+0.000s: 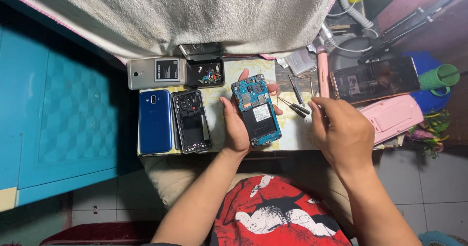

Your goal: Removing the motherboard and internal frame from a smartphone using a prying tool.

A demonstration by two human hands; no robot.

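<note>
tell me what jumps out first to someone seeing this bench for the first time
The opened phone with its bare blue circuit board, held in the left hand at the centre of the small table. The right hand reaches toward the screwdrivers lying just right of it. On the table's left lie a blue back cover and a black inner frame, with a small black tray of screws above them.

At my 9 o'clock stands a turquoise painted cabinet with a cube-patterned panel (pixel 73 104). A cream terry towel (pixel 185 12) drapes at 12. Pale grey floor tiles (pixel 429 187) show at 4 and 7. A small table with a yellow floral cover (pixel 217 104) sits dead ahead. Light is dim, indoor.
</note>
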